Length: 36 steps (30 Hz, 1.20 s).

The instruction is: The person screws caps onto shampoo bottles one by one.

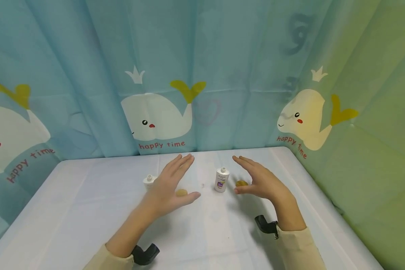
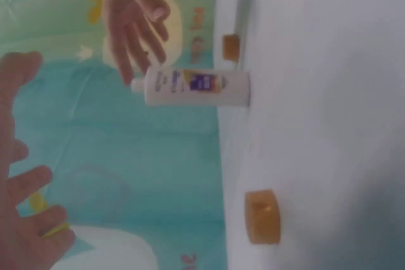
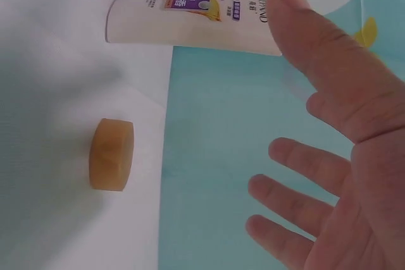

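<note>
The white plastic bottle with a purple label (image 1: pixel 221 180) stands upright, neck up; left hand (image 1: pixel 170 187) and right hand (image 1: pixel 261 180) flank it, fingers straight, grasping nothing; round amber caps (image 1: pixel 241 183) lie flat.

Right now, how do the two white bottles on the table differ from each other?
The bottle with the purple label stands in plain view between the two hands, nearer the right hand. The other bottle is mostly hidden behind the left hand, so only its top shows and no label can be seen. Both are white, upright, uncapped, and neither hand touches them.
</note>
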Each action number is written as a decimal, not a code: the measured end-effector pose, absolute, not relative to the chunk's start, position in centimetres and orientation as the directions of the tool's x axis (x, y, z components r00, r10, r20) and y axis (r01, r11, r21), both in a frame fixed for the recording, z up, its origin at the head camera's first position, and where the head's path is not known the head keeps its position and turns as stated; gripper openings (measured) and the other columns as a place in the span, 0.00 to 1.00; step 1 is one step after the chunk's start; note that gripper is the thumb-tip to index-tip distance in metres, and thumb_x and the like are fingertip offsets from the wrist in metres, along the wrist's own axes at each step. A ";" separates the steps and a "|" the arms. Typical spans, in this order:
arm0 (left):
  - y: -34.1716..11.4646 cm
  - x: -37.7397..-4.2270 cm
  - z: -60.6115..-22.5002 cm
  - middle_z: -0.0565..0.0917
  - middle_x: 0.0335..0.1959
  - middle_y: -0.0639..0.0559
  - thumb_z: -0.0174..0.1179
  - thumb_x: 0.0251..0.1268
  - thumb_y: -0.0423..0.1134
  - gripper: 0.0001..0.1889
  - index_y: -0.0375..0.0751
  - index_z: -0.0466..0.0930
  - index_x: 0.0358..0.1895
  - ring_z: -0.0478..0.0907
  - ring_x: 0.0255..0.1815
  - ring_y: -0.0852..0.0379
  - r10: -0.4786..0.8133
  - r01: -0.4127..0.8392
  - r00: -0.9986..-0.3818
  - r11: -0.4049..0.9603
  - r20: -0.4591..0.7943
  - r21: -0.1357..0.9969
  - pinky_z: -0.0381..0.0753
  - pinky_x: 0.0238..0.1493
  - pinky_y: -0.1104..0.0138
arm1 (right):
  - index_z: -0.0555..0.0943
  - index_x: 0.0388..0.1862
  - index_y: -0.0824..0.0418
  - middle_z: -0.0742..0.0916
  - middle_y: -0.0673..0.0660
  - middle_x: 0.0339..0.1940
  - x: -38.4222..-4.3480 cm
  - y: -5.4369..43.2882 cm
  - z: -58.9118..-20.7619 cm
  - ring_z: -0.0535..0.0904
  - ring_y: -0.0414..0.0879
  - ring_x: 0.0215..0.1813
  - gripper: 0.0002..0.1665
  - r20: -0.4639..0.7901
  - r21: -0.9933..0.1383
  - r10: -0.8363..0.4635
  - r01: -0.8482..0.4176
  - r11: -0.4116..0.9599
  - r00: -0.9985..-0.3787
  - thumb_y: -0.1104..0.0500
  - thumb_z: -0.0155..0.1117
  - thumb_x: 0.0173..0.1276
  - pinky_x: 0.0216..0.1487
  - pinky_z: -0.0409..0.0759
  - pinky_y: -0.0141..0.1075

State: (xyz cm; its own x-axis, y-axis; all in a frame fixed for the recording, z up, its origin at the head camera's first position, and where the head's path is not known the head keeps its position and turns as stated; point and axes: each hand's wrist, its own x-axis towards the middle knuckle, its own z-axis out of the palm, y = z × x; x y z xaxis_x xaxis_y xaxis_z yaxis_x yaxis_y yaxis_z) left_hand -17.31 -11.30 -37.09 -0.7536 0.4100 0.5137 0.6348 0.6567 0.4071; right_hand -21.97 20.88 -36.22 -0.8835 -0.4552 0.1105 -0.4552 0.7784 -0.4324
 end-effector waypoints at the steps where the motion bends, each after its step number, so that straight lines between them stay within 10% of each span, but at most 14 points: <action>1: -11.1 -17.4 -37.2 0.60 0.78 0.60 0.68 0.58 0.58 0.46 0.53 0.57 0.78 0.52 0.80 0.50 0.407 0.622 -0.767 0.660 0.496 0.421 0.62 0.74 0.47 | 0.58 0.80 0.48 0.65 0.55 0.79 -22.0 20.9 -36.3 0.60 0.57 0.78 0.60 0.110 -0.429 -0.455 -0.455 0.780 -0.884 0.46 0.80 0.53 0.74 0.61 0.57; 36: -6.6 -21.2 -40.7 0.63 0.77 0.57 0.63 0.63 0.59 0.43 0.58 0.54 0.79 0.59 0.77 0.51 0.455 0.499 -0.854 0.574 0.253 0.650 0.63 0.73 0.48 | 0.69 0.74 0.58 0.74 0.61 0.73 -23.6 21.4 -39.1 0.68 0.63 0.72 0.46 0.055 -0.450 -0.467 -0.440 0.777 -0.882 0.59 0.78 0.57 0.71 0.65 0.59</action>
